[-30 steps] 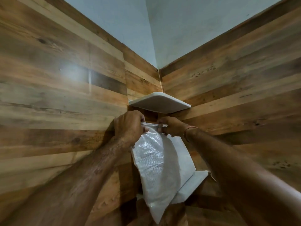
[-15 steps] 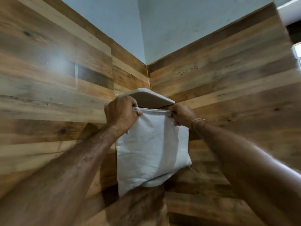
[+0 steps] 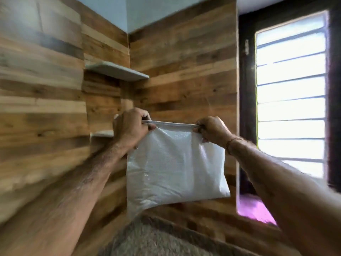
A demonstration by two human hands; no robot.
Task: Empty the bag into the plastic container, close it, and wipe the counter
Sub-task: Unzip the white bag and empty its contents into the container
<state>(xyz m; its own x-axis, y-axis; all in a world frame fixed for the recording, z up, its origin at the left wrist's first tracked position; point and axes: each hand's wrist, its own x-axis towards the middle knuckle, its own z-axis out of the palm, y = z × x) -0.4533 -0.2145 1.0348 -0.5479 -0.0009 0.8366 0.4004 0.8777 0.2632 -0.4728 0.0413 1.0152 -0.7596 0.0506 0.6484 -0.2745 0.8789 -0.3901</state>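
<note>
The left grip (image 3: 132,126) pinches one top corner of the bag (image 3: 175,167), fingers curled over its edge. The right grip (image 3: 212,129) pinches the other corner, so the top runs taut between them and looks closed. The bag hangs plump in the air, above the table (image 3: 156,241). The emptying seems not yet begun, and no container is in view. Next, the bag likely needs bringing to it and its top parting. No print shows on the bag.
</note>
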